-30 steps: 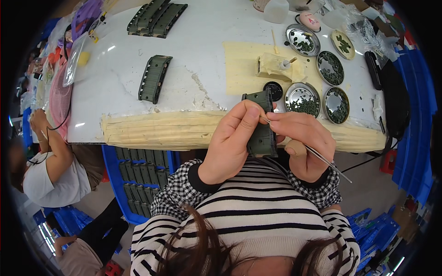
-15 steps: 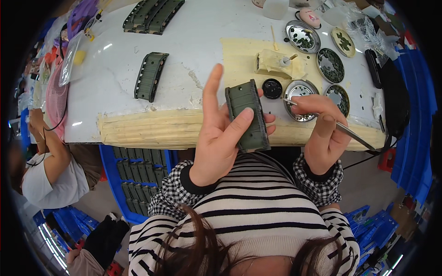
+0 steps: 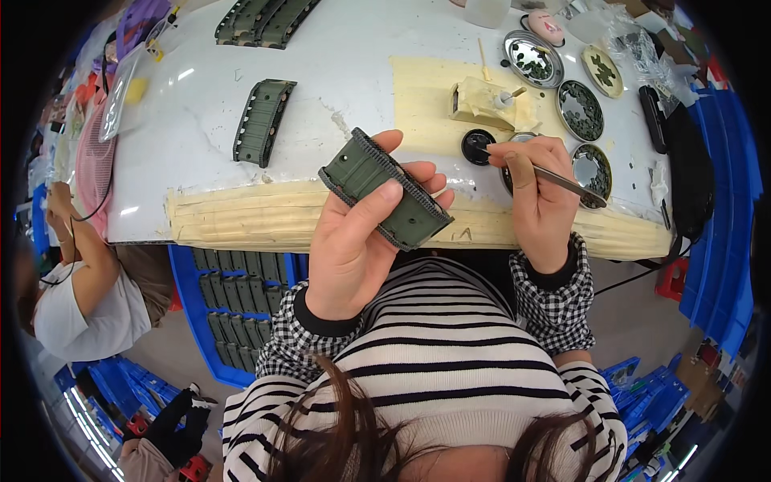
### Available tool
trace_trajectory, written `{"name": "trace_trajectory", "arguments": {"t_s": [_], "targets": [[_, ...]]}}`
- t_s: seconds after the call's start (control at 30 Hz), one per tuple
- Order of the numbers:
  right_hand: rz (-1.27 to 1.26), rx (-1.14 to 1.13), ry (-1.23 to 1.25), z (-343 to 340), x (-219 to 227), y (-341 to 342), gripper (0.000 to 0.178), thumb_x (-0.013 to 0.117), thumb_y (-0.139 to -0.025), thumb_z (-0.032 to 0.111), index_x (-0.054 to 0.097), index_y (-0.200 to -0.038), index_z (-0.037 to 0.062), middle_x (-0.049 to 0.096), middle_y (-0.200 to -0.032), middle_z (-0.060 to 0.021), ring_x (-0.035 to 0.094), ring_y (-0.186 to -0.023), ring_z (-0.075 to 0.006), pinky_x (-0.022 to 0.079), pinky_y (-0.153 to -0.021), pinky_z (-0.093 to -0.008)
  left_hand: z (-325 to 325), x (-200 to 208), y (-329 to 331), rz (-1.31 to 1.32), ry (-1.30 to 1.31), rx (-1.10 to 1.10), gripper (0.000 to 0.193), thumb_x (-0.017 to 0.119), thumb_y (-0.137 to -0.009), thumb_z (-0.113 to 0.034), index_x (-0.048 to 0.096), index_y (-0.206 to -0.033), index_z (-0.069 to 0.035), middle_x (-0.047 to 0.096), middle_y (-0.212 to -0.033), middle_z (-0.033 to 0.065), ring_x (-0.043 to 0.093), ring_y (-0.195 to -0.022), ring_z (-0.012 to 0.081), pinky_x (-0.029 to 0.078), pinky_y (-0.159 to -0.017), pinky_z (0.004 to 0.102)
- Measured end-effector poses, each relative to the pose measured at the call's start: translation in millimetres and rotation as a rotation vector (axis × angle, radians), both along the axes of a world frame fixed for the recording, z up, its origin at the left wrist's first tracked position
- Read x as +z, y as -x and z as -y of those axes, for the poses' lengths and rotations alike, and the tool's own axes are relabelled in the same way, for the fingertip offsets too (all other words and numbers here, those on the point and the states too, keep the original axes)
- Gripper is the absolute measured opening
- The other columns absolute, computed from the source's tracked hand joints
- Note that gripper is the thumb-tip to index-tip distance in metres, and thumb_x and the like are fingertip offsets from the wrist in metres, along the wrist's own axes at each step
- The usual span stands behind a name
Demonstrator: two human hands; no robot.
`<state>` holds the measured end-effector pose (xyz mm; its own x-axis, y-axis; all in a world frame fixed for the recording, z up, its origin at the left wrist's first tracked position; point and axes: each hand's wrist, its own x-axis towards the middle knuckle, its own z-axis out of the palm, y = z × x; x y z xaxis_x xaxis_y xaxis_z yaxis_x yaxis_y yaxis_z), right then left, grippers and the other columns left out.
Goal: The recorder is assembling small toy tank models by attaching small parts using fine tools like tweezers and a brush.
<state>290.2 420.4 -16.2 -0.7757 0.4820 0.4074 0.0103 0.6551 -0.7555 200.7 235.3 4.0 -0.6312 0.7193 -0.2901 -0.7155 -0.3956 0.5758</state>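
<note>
My left hand (image 3: pixel 341 257) grips a curved dark-green plastic part (image 3: pixel 351 170) with ridged edges, its thumb pressed on the face. The part is tilted above the table's front edge. In my right hand (image 3: pixel 540 197) is a pair of metal tweezers (image 3: pixel 572 185), its tips at a small round black cup (image 3: pixel 479 153) of dark contents. Whether the tips carry anything cannot be made out. Behind that hand, a metal dish (image 3: pixel 522 137) is mostly hidden. A tape-covered block (image 3: pixel 482 106) with a stick in it stands just beyond the cup.
Several round dishes (image 3: pixel 560 74) with small dark-green pieces stand at the right. Similar curved green parts (image 3: pixel 263 120) lie on the white table (image 3: pixel 185 112). A blue crate (image 3: pixel 183 293) of green parts is below its front edge. Another person (image 3: pixel 92 305) sits at the left.
My left hand has moved left and turned the green part, its top leaning left. My right hand shifted slightly left, bringing the tweezers from the metal dish to the black cup.
</note>
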Motion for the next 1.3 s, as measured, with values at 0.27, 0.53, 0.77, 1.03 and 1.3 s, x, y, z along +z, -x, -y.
{"name": "trace_trajectory", "arguments": {"t_s": [0.27, 0.53, 0.77, 1.03, 1.3], "targets": [[0.007, 0.000, -0.050, -2.2, -3.1, -0.2, 0.014, 0.061, -0.092, 0.013, 0.070, -0.092, 0.0029, 0.068, -0.079, -0.0055, 0.053, -0.081, -0.0214, 0.045, -0.070, -0.0315, 0.8, 3.4, -1.1, -0.025, 0.076, 0.066, 0.044, 0.051, -0.097, -0.008, 0.037, -0.138, -0.007, 0.058, -0.123, 0.0179, 0.061, -0.108, 0.0228, 0.055, -0.090, 0.0378], [-0.151, 0.134, -0.029, 3.0, 30.2, -16.2, 0.018, 0.056, -0.094, 0.012, 0.070, -0.092, 0.0010, 0.068, -0.082, -0.0063, 0.054, -0.082, -0.0226, 0.045, -0.076, -0.0344, -0.7, 6.5, 2.9, 0.073, 0.100, 0.086, 0.043, 0.053, -0.095, -0.010, 0.038, -0.135, -0.007, 0.057, -0.124, 0.0169, 0.062, -0.104, 0.0204, 0.057, -0.085, 0.0364], [-0.207, 0.351, 0.109, 19.1, 37.6, -19.1, 0.018, 0.056, -0.093, 0.012, 0.067, -0.097, -0.0018, 0.070, -0.094, -0.0137, 0.067, -0.091, -0.0306, 0.050, -0.081, -0.0370, -7.3, 8.2, 2.0, 0.177, 0.109, 0.066, 0.042, 0.056, -0.094, -0.011, 0.042, -0.133, -0.006, 0.058, -0.121, 0.0135, 0.061, -0.107, 0.0198, 0.055, -0.089, 0.0356], [-0.167, 0.370, 0.166, 23.0, 38.6, -17.9, 0.019, 0.056, -0.094, 0.011, 0.067, -0.100, -0.0040, 0.069, -0.100, -0.0205, 0.068, -0.089, -0.0278, 0.053, -0.078, -0.0328, -6.5, 7.2, 1.1, 0.196, 0.078, 0.063, 0.040, 0.056, -0.094, -0.011, 0.043, -0.132, -0.005, 0.057, -0.121, 0.0139, 0.061, -0.108, 0.0198, 0.055, -0.090, 0.0357], [-0.161, 0.373, 0.134, 23.7, 39.6, -17.1, 0.018, 0.057, -0.093, 0.009, 0.067, -0.100, -0.0043, 0.069, -0.099, -0.0201, 0.068, -0.088, -0.0279, 0.053, -0.077, -0.0322, -6.4, 5.5, 2.3, 0.242, 0.037, 0.065, 0.042, 0.059, -0.093, -0.008, 0.039, -0.131, -0.007, 0.057, -0.120, 0.0145, 0.061, -0.105, 0.0199, 0.057, -0.083, 0.0358]]}}
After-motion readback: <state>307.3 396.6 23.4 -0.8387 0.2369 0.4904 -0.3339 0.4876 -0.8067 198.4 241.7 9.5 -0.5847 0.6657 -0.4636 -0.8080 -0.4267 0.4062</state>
